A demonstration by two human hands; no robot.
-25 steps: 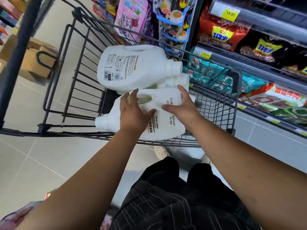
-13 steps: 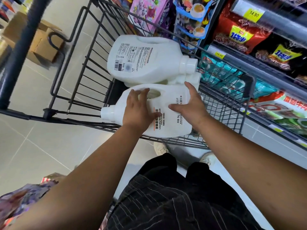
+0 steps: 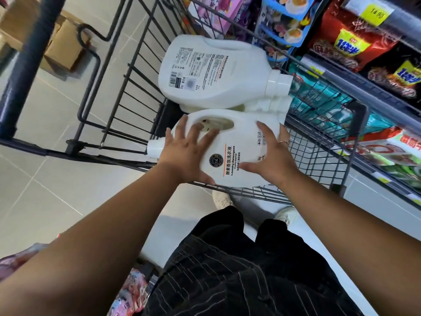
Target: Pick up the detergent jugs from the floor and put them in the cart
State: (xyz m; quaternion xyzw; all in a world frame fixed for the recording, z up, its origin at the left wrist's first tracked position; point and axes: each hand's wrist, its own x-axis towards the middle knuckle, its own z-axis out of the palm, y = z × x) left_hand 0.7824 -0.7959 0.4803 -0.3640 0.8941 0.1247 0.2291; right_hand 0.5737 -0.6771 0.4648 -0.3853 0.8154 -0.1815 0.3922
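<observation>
Fingers had splayed wider since earlier: we logged left hand (image 3: 184, 153) and right hand (image 3: 271, 157) flat on the near jug (image 3: 241, 137). It lay sideways in the cart (image 3: 319, 151), probably steadied against rolling.

White jugs (image 3: 218, 71), black cart (image 3: 127, 71)

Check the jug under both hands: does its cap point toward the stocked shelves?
No: the near jug lies with its cap pointing away from the shelves, toward the open floor.
</observation>
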